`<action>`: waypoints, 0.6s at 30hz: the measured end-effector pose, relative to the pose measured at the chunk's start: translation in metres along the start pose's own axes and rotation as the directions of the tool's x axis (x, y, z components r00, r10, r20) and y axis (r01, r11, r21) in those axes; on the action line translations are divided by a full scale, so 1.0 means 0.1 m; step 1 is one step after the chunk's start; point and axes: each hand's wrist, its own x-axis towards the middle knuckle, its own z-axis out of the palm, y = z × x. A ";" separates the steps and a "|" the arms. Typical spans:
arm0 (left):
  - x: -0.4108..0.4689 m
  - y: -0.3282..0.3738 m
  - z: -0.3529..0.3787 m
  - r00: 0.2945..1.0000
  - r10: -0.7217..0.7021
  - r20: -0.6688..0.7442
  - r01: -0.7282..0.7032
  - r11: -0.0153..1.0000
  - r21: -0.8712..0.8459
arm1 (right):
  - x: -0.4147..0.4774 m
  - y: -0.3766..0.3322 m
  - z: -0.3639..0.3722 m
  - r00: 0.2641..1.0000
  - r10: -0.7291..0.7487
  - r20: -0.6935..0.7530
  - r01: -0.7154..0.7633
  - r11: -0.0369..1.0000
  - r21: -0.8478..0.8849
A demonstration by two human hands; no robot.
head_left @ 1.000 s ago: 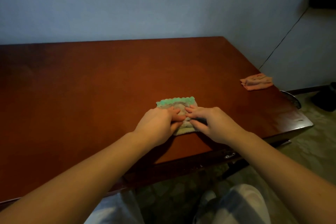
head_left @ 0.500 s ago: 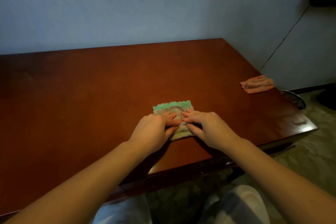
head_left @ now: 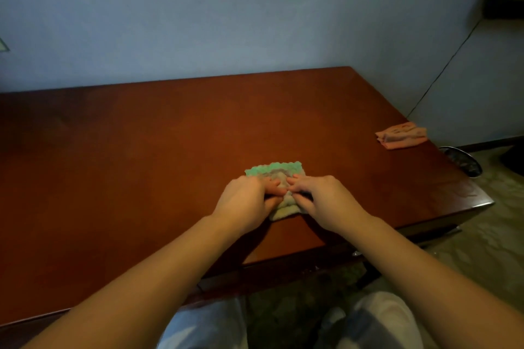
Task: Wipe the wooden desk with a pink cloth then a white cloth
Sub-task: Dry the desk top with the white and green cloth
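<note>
Wooden surface (head_left: 141, 164), reddish-brown and glossy, runs back to a blue-grey wall (head_left: 226, 14).

White cloth (head_left: 272, 172): lies on the surface towards the near edge, a little right of centre. Folded small and bunched. A green scalloped border shows along its far side, and a pale corner pokes out towards the person between the two wrists.

Left hand (head_left: 246, 198): on the left part of the white cloth, knuckles up. Its fingers (head_left: 273, 189) are curled, with the thumb tucked below them, pinching a fold of the fabric.

Right hand (head_left: 329, 198): on the right part of the same cloth. Its fingers are curled too, thumb below, pinching the fabric. The fingertips of both hands meet over the middle of the cloth.

Pink cloth (head_left: 402, 135): folded flat and lying at the right edge of the surface, well apart from the hands, with nothing touching it.

Around the desk: a thin dark cable (head_left: 442, 73) slants down the wall to the right. The round rim of a bin (head_left: 465, 161) stands on the floor (head_left: 496, 235) beside the right edge of the surface. The person's knees (head_left: 382, 320), in light trousers, show below the near edge.
</note>
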 end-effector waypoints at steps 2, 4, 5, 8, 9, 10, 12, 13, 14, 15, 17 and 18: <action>0.15 -0.02 -0.02 0.999 -0.051 -0.005 0.051 0.998 -0.023 | 0.16 0.00 -0.03 0.999 0.041 -0.005 -0.041 0.999 -0.028; 0.27 -0.03 -0.05 0.996 -0.086 0.005 0.086 0.996 -0.021 | 0.28 -0.02 -0.06 0.997 0.078 -0.008 -0.079 0.996 -0.041; 0.31 -0.05 -0.05 0.996 -0.093 0.010 0.093 0.996 -0.014 | 0.32 -0.03 -0.06 0.996 0.087 -0.011 -0.088 0.995 -0.045; 0.21 -0.04 -0.04 0.998 -0.049 0.028 0.047 0.998 0.051 | 0.23 -0.03 -0.06 0.997 0.075 0.012 -0.074 0.997 -0.023; 0.14 -0.04 -0.03 1.000 -0.013 0.018 0.012 0.998 0.068 | 0.16 -0.02 -0.05 0.999 0.048 0.025 -0.048 0.999 -0.007; 0.06 -0.04 -0.01 1.000 0.020 0.015 -0.020 0.998 0.067 | 0.07 -0.01 -0.03 0.999 0.020 0.036 -0.020 1.000 0.007; -0.03 -0.08 0.01 0.998 0.059 0.024 -0.060 0.998 0.024 | -0.08 -0.03 -0.02 0.999 -0.026 0.035 0.025 0.999 0.036; -0.03 -0.09 0.01 0.998 0.065 0.024 -0.065 0.998 0.006 | -0.10 -0.03 -0.01 0.999 -0.036 0.026 0.035 0.998 0.046; 0.00 -0.11 0.02 0.998 0.064 0.018 -0.064 0.998 -0.001 | -0.08 -0.02 -0.01 0.999 -0.034 0.009 0.034 0.998 0.050; 0.05 -0.12 0.03 0.998 0.061 0.003 -0.061 0.998 0.001 | -0.02 -0.01 -0.02 1.000 -0.022 -0.011 0.023 0.998 0.051; 0.20 -0.12 0.02 0.999 0.029 -0.020 -0.029 1.000 0.006 | 0.18 0.01 -0.04 0.998 0.009 -0.056 -0.006 0.999 0.041; 0.28 -0.12 0.00 1.000 -0.004 -0.021 0.004 1.000 0.003 | 0.28 0.02 -0.05 0.997 0.034 -0.066 -0.032 0.999 0.034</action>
